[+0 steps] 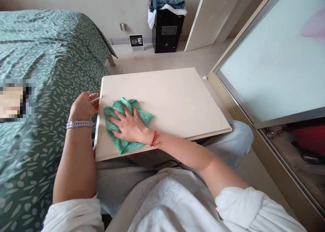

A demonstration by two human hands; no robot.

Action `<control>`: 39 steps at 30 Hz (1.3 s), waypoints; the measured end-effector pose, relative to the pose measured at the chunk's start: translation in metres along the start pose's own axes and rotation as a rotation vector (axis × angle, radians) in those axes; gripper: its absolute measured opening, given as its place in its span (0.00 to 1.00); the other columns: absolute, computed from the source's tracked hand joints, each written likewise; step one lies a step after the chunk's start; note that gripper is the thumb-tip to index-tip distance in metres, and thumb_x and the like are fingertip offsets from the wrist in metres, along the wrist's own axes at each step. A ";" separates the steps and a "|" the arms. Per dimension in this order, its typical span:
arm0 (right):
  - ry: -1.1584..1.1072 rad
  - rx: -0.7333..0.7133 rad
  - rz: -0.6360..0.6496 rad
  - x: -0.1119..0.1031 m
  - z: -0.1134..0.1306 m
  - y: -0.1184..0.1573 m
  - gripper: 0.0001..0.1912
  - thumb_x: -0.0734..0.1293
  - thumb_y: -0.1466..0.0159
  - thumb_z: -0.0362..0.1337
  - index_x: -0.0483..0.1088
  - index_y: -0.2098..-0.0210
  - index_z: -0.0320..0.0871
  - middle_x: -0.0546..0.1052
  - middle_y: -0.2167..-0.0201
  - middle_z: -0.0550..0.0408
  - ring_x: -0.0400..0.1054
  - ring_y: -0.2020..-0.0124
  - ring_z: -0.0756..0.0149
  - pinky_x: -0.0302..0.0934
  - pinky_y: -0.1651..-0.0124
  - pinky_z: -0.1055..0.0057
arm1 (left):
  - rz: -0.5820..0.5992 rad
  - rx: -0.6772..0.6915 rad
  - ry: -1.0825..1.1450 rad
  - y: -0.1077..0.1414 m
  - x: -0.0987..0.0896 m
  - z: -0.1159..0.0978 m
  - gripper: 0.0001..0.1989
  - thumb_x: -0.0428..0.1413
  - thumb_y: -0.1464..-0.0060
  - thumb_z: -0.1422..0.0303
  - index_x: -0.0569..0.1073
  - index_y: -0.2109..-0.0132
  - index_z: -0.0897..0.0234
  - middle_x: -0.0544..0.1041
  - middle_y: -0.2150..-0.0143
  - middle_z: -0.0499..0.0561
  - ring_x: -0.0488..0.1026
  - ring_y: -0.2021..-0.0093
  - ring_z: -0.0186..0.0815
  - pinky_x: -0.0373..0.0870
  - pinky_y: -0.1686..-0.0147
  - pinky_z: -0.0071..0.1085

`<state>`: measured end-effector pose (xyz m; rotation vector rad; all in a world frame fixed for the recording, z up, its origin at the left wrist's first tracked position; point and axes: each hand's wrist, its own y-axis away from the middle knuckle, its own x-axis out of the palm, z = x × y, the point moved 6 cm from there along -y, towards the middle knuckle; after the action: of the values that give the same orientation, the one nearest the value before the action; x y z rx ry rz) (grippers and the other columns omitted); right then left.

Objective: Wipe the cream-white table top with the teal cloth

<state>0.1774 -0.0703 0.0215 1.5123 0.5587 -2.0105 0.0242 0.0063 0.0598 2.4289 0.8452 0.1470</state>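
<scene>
The right hand (129, 125) lies flat with its fingers spread, pressing a crumpled green microfibre cloth (146, 118) onto the left part of a cream panel (167, 96), near the panel's near edge. A red string (154, 139) circles that wrist. The left hand (82, 107) is loosely curled, holding nothing, its fingertips at the panel's left edge, just beside a curved metal rail (95, 134); a grey wristband (79, 124) circles its wrist. The panel's near edge lies over grey trousers (228, 140). A green leaf-print bed (33, 56) lies to the left, a frosted glass door (271, 56) to the right, and a black safe (166, 30) stands on the floor ahead.
</scene>
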 end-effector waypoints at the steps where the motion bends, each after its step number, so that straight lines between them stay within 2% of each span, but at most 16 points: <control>1: -0.005 0.041 -0.002 -0.003 -0.016 0.004 0.36 0.68 0.10 0.45 0.70 0.06 0.48 0.64 0.03 0.40 0.54 0.03 0.26 0.57 0.08 0.18 | 0.000 0.004 -0.002 -0.003 0.000 0.001 0.20 0.46 0.11 0.71 0.74 0.57 0.63 0.74 0.63 0.52 0.70 0.71 0.34 0.70 0.74 0.24; 6: 0.011 0.293 -0.041 -0.019 -0.108 0.049 0.39 0.66 0.11 0.46 0.68 0.05 0.47 0.61 0.02 0.38 0.56 0.04 0.21 0.55 0.08 0.18 | 0.007 0.025 0.003 -0.017 -0.001 0.003 0.17 0.48 0.13 0.71 0.75 0.56 0.62 0.75 0.62 0.53 0.70 0.70 0.36 0.69 0.74 0.26; 13: 0.142 0.710 -0.197 -0.041 -0.239 0.164 0.37 0.62 0.12 0.47 0.73 0.08 0.47 0.67 0.05 0.35 0.67 0.12 0.20 0.63 0.14 0.17 | 0.005 0.032 0.011 -0.023 -0.001 0.006 0.17 0.48 0.15 0.72 0.75 0.57 0.61 0.74 0.63 0.53 0.69 0.70 0.38 0.67 0.74 0.26; 16: 0.204 0.872 -0.274 -0.045 -0.276 0.213 0.37 0.61 0.13 0.48 0.75 0.10 0.48 0.70 0.07 0.33 0.70 0.15 0.19 0.70 0.19 0.18 | 0.015 0.038 0.017 -0.027 -0.001 0.008 0.17 0.48 0.14 0.72 0.75 0.57 0.62 0.75 0.62 0.53 0.69 0.70 0.37 0.68 0.73 0.26; 19: 0.228 1.032 -0.323 -0.045 -0.291 0.246 0.36 0.60 0.14 0.47 0.75 0.12 0.47 0.70 0.09 0.30 0.73 0.19 0.21 0.78 0.26 0.25 | 0.020 0.039 0.023 -0.030 -0.001 0.008 0.18 0.48 0.14 0.72 0.75 0.57 0.63 0.75 0.61 0.53 0.69 0.70 0.36 0.70 0.70 0.25; 22: 0.219 1.136 -0.348 -0.043 -0.284 0.256 0.36 0.59 0.14 0.48 0.75 0.13 0.44 0.71 0.10 0.27 0.75 0.22 0.22 0.78 0.29 0.25 | 0.009 0.043 0.025 -0.031 -0.001 0.009 0.17 0.48 0.14 0.73 0.75 0.57 0.63 0.75 0.62 0.53 0.69 0.69 0.35 0.70 0.70 0.24; 25: 0.220 1.181 -0.367 -0.040 -0.265 0.247 0.37 0.59 0.14 0.49 0.75 0.13 0.43 0.70 0.09 0.24 0.73 0.22 0.18 0.73 0.27 0.15 | 0.002 0.043 0.035 -0.032 -0.001 0.010 0.16 0.49 0.15 0.73 0.75 0.56 0.64 0.75 0.63 0.53 0.70 0.68 0.36 0.70 0.71 0.24; 27: 0.204 1.148 -0.395 -0.036 -0.250 0.232 0.37 0.59 0.14 0.49 0.76 0.14 0.42 0.69 0.09 0.21 0.70 0.19 0.13 0.68 0.26 0.09 | 0.012 0.040 0.042 -0.033 -0.001 0.010 0.15 0.49 0.16 0.73 0.75 0.55 0.64 0.76 0.63 0.53 0.70 0.69 0.36 0.70 0.72 0.25; 30: 0.128 1.010 -0.430 -0.030 -0.219 0.197 0.38 0.62 0.16 0.48 0.77 0.15 0.40 0.69 0.09 0.19 0.64 0.16 0.08 0.63 0.24 0.03 | 0.015 0.034 0.046 -0.034 -0.001 0.011 0.14 0.49 0.16 0.74 0.76 0.54 0.63 0.76 0.63 0.53 0.71 0.70 0.37 0.70 0.72 0.25; 34: 0.022 0.792 -0.358 -0.019 -0.152 0.133 0.39 0.65 0.16 0.47 0.76 0.12 0.38 0.68 0.08 0.21 0.60 0.12 0.08 0.59 0.19 0.02 | 0.000 0.022 0.043 -0.033 -0.001 0.009 0.13 0.50 0.17 0.74 0.76 0.53 0.64 0.76 0.63 0.54 0.73 0.69 0.38 0.71 0.70 0.25; 39: -0.052 0.408 -0.120 0.002 -0.033 0.056 0.40 0.66 0.12 0.47 0.68 0.06 0.39 0.63 0.04 0.26 0.57 0.06 0.16 0.59 0.13 0.07 | 0.007 0.021 0.033 -0.023 0.000 0.007 0.14 0.49 0.15 0.73 0.76 0.54 0.64 0.75 0.64 0.52 0.68 0.72 0.35 0.69 0.74 0.23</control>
<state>0.2372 -0.0922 0.0110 1.6829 0.2284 -2.3554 0.0134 0.0185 0.0416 2.4556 0.8572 0.1826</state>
